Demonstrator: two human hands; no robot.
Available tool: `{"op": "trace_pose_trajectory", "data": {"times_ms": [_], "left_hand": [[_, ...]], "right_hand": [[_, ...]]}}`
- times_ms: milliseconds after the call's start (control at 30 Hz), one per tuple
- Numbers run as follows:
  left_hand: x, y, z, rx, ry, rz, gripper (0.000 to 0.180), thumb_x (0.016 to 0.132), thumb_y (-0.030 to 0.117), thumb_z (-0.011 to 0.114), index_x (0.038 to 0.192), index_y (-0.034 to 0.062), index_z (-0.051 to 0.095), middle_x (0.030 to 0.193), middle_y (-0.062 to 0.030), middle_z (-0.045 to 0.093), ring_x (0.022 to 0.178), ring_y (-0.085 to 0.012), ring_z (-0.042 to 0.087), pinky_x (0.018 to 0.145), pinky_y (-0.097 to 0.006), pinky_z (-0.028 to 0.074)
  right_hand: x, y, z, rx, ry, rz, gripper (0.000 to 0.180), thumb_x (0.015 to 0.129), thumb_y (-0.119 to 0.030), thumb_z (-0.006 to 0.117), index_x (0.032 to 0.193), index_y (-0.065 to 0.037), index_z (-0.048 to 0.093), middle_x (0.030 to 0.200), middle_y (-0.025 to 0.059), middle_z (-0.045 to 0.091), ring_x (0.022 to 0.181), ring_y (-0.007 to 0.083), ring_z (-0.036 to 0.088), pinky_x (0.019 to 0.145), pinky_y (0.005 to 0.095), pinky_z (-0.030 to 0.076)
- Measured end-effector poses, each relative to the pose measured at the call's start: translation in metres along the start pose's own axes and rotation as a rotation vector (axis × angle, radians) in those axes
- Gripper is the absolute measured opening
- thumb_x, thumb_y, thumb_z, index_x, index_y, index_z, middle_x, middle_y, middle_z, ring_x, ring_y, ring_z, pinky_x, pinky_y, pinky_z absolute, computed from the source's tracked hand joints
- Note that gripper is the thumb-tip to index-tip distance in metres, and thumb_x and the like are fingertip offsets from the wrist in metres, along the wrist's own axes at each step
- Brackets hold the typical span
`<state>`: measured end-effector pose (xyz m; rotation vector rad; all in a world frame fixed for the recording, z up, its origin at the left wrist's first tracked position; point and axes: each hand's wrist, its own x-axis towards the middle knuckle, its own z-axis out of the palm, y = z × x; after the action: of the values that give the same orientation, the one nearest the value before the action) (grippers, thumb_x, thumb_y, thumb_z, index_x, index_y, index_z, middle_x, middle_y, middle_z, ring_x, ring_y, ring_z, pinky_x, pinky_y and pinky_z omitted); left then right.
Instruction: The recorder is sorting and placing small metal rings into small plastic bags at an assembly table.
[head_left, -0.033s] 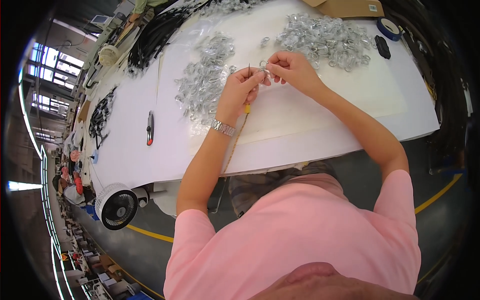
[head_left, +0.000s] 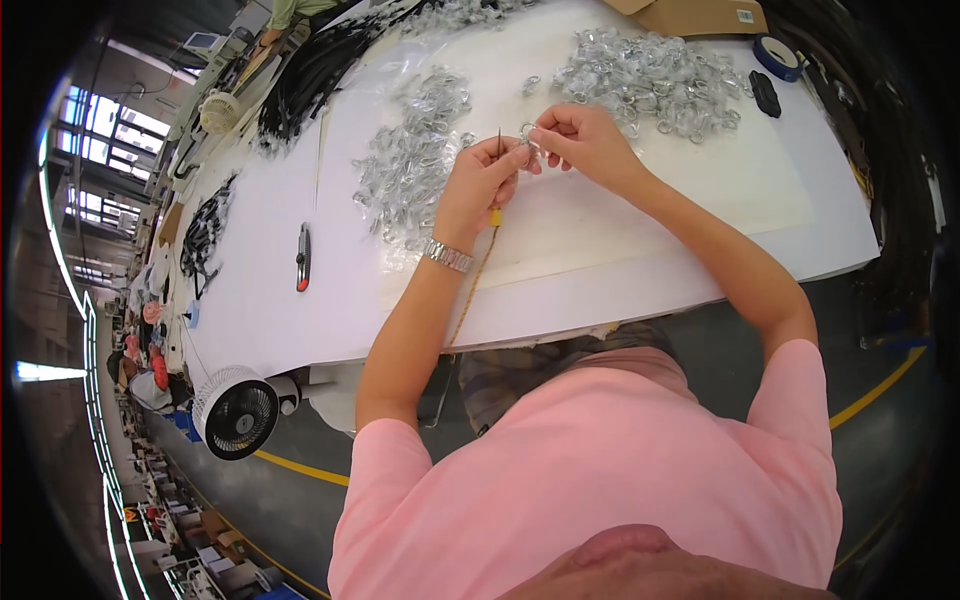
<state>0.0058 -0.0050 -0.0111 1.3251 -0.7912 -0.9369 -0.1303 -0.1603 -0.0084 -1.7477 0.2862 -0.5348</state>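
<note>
My left hand [head_left: 485,180] is closed around a slim tool with a dark pointed tip [head_left: 500,140] and a yellow end [head_left: 496,217]. A thin patterned cord [head_left: 474,282] hangs from that end toward the table edge. Opposite it, my right hand [head_left: 585,142] pinches a small silvery metal ring [head_left: 527,130] with thumb and forefinger. The left fingertips meet the ring's lower part, where something clear is partly hidden. Both hands are above the white table [head_left: 640,235], between two heaps of bagged metal rings, a left heap [head_left: 415,160] and a right heap [head_left: 650,80].
A box cutter [head_left: 303,258] lies to the left, with black straps [head_left: 310,80] behind. At the far right are a cardboard box [head_left: 690,17], a blue tape roll [head_left: 778,58] and a black object [head_left: 765,94]. A fan [head_left: 238,413] stands by the near left edge.
</note>
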Motion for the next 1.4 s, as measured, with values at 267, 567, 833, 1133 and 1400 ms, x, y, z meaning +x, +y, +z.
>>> {"op": "trace_pose_trajectory", "data": {"times_ms": [267,567,833,1133,1400], "left_hand": [[-0.005,0.002,-0.001,0.055,-0.011,0.02,0.018,0.1,0.019,0.069,0.098,0.0012,0.07,0.079,-0.0038,0.07,0.047,-0.0015,0.039,0.043,-0.02,0.027],[-0.004,0.004,0.002,-0.018,-0.028,0.045,0.02,0.099,0.019,0.07,0.104,-0.0002,0.073,0.08,-0.0032,0.07,0.047,-0.0012,0.038,0.043,-0.02,0.027],[-0.001,0.012,0.005,-0.127,-0.086,-0.014,0.021,0.098,0.02,0.072,0.104,-0.0004,0.073,0.082,-0.0045,0.07,0.047,-0.001,0.038,0.043,-0.019,0.025],[-0.007,0.005,0.007,-0.122,0.045,0.063,0.017,0.1,0.016,0.069,0.104,-0.0004,0.069,0.088,-0.0017,0.069,0.054,-0.0016,0.043,0.047,-0.019,0.029],[-0.01,0.003,0.008,-0.042,0.005,-0.022,0.016,0.1,0.015,0.068,0.102,-0.0008,0.069,0.087,-0.0049,0.072,0.05,-0.0022,0.042,0.045,-0.02,0.03]], "right_hand": [[0.005,0.003,0.005,-0.061,0.033,-0.071,0.023,0.099,-0.022,0.069,0.093,0.0,0.072,0.074,0.0,0.067,0.067,0.0066,0.06,0.059,0.0231,0.049],[0.009,-0.002,0.007,-0.224,0.213,-0.205,0.021,0.096,-0.021,0.068,0.089,-0.002,0.074,0.066,0.0059,0.065,0.059,0.0145,0.058,0.055,0.0312,0.045],[0.02,-0.02,0.001,-0.548,0.276,-0.367,0.024,0.095,-0.024,0.07,0.085,-0.002,0.071,0.065,0.0077,0.063,0.058,0.018,0.058,0.057,0.0354,0.044],[-0.006,0.006,0.02,0.367,0.048,0.188,0.036,0.103,-0.034,0.064,0.114,-0.002,0.074,0.096,0.0024,0.072,0.087,0.0104,0.067,0.087,0.0305,0.055],[-0.004,0.007,0.007,0.619,-0.088,0.245,0.032,0.105,-0.03,0.061,0.113,-0.001,0.073,0.098,0.0041,0.072,0.081,0.0133,0.068,0.092,0.0304,0.054]]}}
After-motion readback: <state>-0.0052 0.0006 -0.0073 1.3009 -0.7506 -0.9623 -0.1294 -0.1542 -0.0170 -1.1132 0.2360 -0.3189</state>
